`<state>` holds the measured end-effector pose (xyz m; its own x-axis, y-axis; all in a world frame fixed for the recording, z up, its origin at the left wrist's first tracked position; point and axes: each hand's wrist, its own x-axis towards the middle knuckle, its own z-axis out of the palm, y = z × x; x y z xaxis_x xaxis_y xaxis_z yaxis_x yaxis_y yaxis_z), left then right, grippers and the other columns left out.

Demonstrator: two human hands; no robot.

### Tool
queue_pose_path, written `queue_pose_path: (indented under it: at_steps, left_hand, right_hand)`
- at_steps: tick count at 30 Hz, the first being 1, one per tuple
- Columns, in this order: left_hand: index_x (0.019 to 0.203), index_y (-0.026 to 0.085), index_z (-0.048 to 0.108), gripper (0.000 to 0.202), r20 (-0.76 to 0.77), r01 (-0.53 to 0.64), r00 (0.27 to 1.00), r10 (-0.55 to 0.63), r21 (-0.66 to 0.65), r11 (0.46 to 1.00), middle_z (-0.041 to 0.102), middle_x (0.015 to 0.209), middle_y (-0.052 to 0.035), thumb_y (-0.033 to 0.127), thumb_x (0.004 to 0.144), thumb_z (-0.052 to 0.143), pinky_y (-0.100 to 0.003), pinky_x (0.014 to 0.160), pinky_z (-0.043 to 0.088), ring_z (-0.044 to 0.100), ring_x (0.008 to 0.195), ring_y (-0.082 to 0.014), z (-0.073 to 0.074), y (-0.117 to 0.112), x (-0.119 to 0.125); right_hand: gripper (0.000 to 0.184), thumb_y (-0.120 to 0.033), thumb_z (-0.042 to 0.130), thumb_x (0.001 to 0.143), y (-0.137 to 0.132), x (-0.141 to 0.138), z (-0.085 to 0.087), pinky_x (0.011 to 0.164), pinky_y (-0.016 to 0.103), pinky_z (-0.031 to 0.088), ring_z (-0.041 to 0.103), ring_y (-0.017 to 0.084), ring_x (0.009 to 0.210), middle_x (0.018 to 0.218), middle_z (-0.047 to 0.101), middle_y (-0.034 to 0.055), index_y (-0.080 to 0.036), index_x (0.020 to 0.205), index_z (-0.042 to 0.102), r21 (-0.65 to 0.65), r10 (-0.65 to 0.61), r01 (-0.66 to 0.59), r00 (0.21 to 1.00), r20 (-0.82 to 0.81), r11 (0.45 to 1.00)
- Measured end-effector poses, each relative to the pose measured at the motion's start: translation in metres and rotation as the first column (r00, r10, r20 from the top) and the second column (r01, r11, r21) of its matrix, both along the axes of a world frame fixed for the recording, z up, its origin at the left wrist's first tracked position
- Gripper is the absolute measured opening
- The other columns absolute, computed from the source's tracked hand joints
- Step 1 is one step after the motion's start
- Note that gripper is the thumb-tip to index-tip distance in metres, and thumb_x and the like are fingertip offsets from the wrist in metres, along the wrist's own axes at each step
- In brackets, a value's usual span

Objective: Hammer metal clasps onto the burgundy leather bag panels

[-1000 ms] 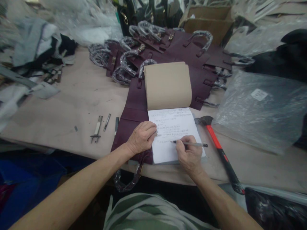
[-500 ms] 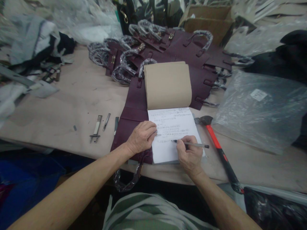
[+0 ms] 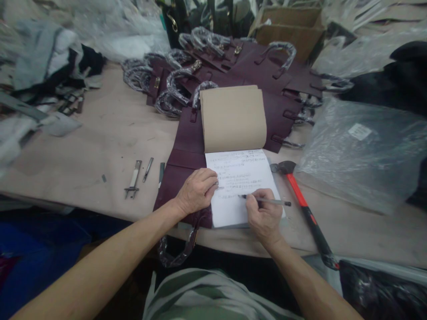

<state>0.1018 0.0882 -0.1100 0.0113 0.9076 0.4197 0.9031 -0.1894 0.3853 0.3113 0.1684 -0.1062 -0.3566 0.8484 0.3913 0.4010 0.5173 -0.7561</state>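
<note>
A notebook [image 3: 240,213] lies with its brown cover [image 3: 233,118] folded back, and lines of handwriting fill the upper part of its white page. My right hand [image 3: 265,218] is closed around a pen [image 3: 271,201], whose tip meets the page just below the written lines. At the page's left edge rests my left hand [image 3: 198,191], fingers curled and pressed together. A small pale object shows at its fingertips, too small to name. Under the left hand and notebook is a dark purple leather bag piece [image 3: 183,155] with a plastic-wrapped handle [image 3: 173,258] hanging over the table edge.
To the right lies a hammer [image 3: 307,209] with a red and black handle, beside a clear plastic bag [image 3: 363,155]. A metal gauge-like tool [image 3: 134,180] and a short metal rod [image 3: 148,170] lie left. Several purple bag pieces [image 3: 240,66] and a cardboard box [image 3: 290,33] are behind.
Almost nothing differs. My right hand and the pen have shifted very slightly to the right; the left hand stays on the page's edge.
</note>
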Motion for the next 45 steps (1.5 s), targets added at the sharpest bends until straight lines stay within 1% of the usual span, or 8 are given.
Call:
queue_pose_path:
  at_steps: [3, 7, 11, 19, 23, 28, 36, 45]
  left_hand:
    - [0.093, 0.017, 0.063, 0.009, -0.003, -0.001, 1.0, 0.001, 0.001, 1.0, 0.066, 0.105, -0.0095, 0.015, 0.093, 0.054, -0.04, 0.087, 0.05, 0.059, 0.101, -0.0239, 0.0, 0.0, 0.0]
    - [0.093, 0.016, 0.063, 0.009, -0.007, -0.001, 1.0, 0.001, 0.01, 1.0, 0.066, 0.104, -0.0098, 0.016, 0.093, 0.054, -0.04, 0.086, 0.05, 0.059, 0.101, -0.0239, 0.0, 0.0, 0.0]
    - [0.092, 0.017, 0.063, 0.009, -0.006, -0.001, 1.0, 0.002, 0.013, 1.0, 0.067, 0.104, -0.0096, 0.015, 0.093, 0.054, -0.04, 0.085, 0.05, 0.059, 0.1, -0.0237, 0.001, 0.0, 0.0]
    - [0.093, 0.017, 0.063, 0.009, -0.003, 0.001, 1.0, -0.001, 0.006, 1.0, 0.067, 0.105, -0.0092, 0.014, 0.092, 0.055, -0.04, 0.087, 0.05, 0.06, 0.102, -0.0242, 0.0, 0.0, 0.0]
    - [0.093, 0.016, 0.063, 0.008, -0.011, -0.001, 1.0, 0.001, 0.014, 1.0, 0.067, 0.105, -0.0096, 0.015, 0.092, 0.055, -0.04, 0.087, 0.05, 0.06, 0.101, -0.024, 0.0, 0.0, 0.0]
    - [0.094, 0.016, 0.063, 0.008, -0.004, 0.004, 1.0, -0.004, 0.017, 1.0, 0.067, 0.105, -0.0097, 0.015, 0.092, 0.056, -0.04, 0.087, 0.05, 0.06, 0.101, -0.0242, 0.0, 0.0, 0.0]
    - [0.094, 0.016, 0.064, 0.009, -0.001, -0.001, 1.0, 0.001, 0.002, 1.0, 0.067, 0.106, -0.0097, 0.015, 0.093, 0.055, -0.04, 0.088, 0.05, 0.059, 0.102, -0.024, 0.0, 0.0, 0.001]
    - [0.093, 0.015, 0.063, 0.008, -0.003, 0.001, 1.0, -0.001, 0.007, 1.0, 0.066, 0.105, -0.0098, 0.014, 0.092, 0.055, -0.04, 0.088, 0.05, 0.059, 0.102, -0.024, 0.0, 0.0, 0.0]
  right_hand:
    - [0.018, -0.03, 0.055, 0.086, -0.001, 0.0, 0.002, 0.046, 0.025, 0.036, 0.044, 0.011, 0.044, 0.053, 0.048, -0.0056, -0.022, 0.071, 0.05, -0.014, -0.011, 0.011, 1.0, -0.004, 1.0]
    - [0.018, -0.029, 0.054, 0.086, -0.002, -0.001, 0.005, 0.047, 0.025, 0.037, 0.045, 0.011, 0.045, 0.055, 0.049, -0.0048, -0.022, 0.07, 0.05, 0.023, -0.008, 0.008, 1.0, 0.01, 1.0]
    - [0.017, -0.026, 0.055, 0.085, -0.002, -0.001, 0.002, 0.046, 0.025, 0.035, 0.043, 0.01, 0.044, 0.054, 0.047, -0.0058, -0.022, 0.07, 0.049, 0.026, -0.013, 0.013, 1.0, -0.013, 1.0]
    - [0.019, -0.032, 0.058, 0.087, 0.009, 0.01, 0.001, 0.05, 0.026, 0.038, 0.051, 0.012, 0.05, 0.06, 0.053, -0.0031, -0.021, 0.074, 0.053, -0.106, 0.002, -0.004, 1.0, -0.016, 0.994]
    - [0.018, -0.033, 0.059, 0.088, 0.016, 0.015, -0.003, 0.052, 0.026, 0.041, 0.054, 0.013, 0.053, 0.061, 0.056, -0.0025, -0.02, 0.076, 0.055, -0.145, 0.026, -0.036, 0.997, -0.068, 0.989]
    - [0.016, -0.031, 0.059, 0.087, 0.014, 0.013, -0.009, 0.052, 0.026, 0.04, 0.052, 0.013, 0.054, 0.062, 0.055, -0.0029, -0.02, 0.076, 0.056, -0.072, 0.045, -0.05, 0.997, -0.07, 0.996]
    - [0.013, -0.022, 0.058, 0.087, 0.012, 0.008, 0.0, 0.05, 0.023, 0.039, 0.048, 0.01, 0.051, 0.061, 0.05, -0.0055, -0.021, 0.075, 0.052, 0.093, 0.124, -0.118, 0.99, -0.06, 0.989]
    - [0.015, -0.026, 0.058, 0.087, 0.013, 0.007, 0.0, 0.05, 0.024, 0.037, 0.047, 0.01, 0.049, 0.059, 0.049, -0.0055, -0.021, 0.073, 0.052, 0.04, 0.084, -0.083, 0.996, -0.029, 0.996]
